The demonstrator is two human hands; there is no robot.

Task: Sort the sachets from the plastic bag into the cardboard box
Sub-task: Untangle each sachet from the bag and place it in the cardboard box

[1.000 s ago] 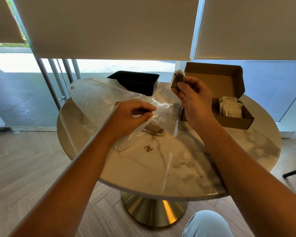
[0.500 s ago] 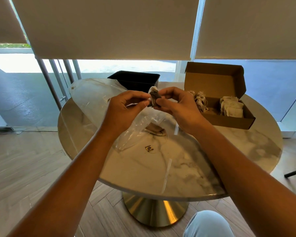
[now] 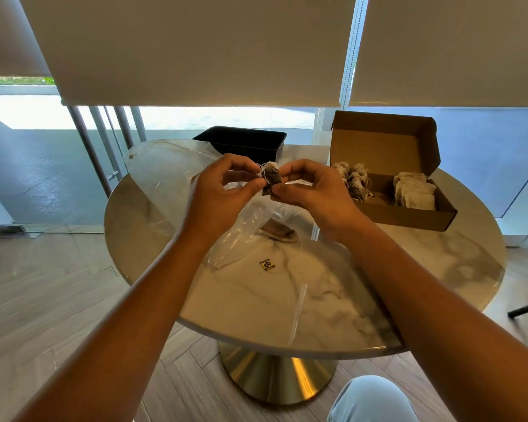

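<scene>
A small brown sachet (image 3: 272, 177) with white string hangs in the air above the clear plastic bag (image 3: 177, 178). My left hand (image 3: 223, 196) and my right hand (image 3: 314, 193) both pinch it from either side. Under my hands another brown sachet (image 3: 278, 233) lies inside the bag on the table. The open cardboard box (image 3: 409, 214) stands at the right, with brown sachets (image 3: 355, 181) in its left compartment and pale sachets (image 3: 413, 193) in its right one.
A round marble table (image 3: 287, 300) on a brass foot carries everything. A black tray (image 3: 244, 144) stands at the back. A small yellow tag (image 3: 267, 264) and a clear plastic strip (image 3: 297, 312) lie near the front. My knee shows at the lower right.
My right hand came back from near the box with the sachet to the middle. My left hand let go of the bag's edge and now pinches the sachet too.
</scene>
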